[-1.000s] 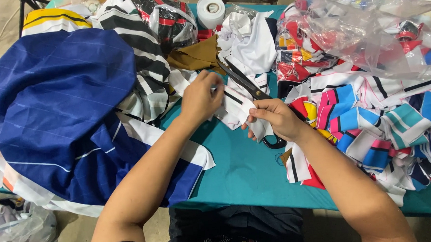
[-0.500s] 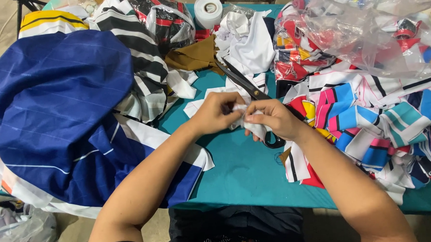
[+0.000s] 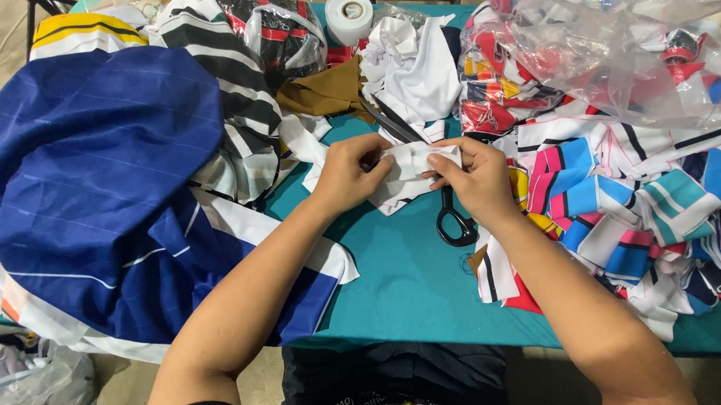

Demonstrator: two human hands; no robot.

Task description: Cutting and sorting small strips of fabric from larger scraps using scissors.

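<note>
My left hand [image 3: 351, 172] and my right hand [image 3: 477, 177] both grip one small piece of white fabric [image 3: 411, 164], fingers curled shut on it, thumbs on top. The piece is held between them just above the teal tabletop [image 3: 404, 281], at mid scene, slightly toward the far side. Its lower edge hangs against more white scraps with dark trim that lie on the tabletop.

A pair of black-handled scissors [image 3: 450, 223] lies under and just near of my right hand; handle loops point toward me, blades run to the far left beneath the white piece. Blade tips show again past the fabric, close to a brown cloth [image 3: 327, 90].

Far of the hands: a crumpled white garment [image 3: 419, 62], and beyond it a roll of white tape [image 3: 349, 15] standing on the tabletop's far edge.

Left: a large navy blue cloth with thin white lines [image 3: 92, 182] heaped up and spilling over the near-left edge. Beside it, a black-and-white striped garment [image 3: 234, 95].

Right: a pile of striped cloth in blue, pink, teal and white [image 3: 620, 207], touching my right forearm. Far right, a clear plastic bag [image 3: 613, 46] holds more coloured pieces.

Near-left, below the tabletop, another clear bag [image 3: 28, 395] sits on the floor.
</note>
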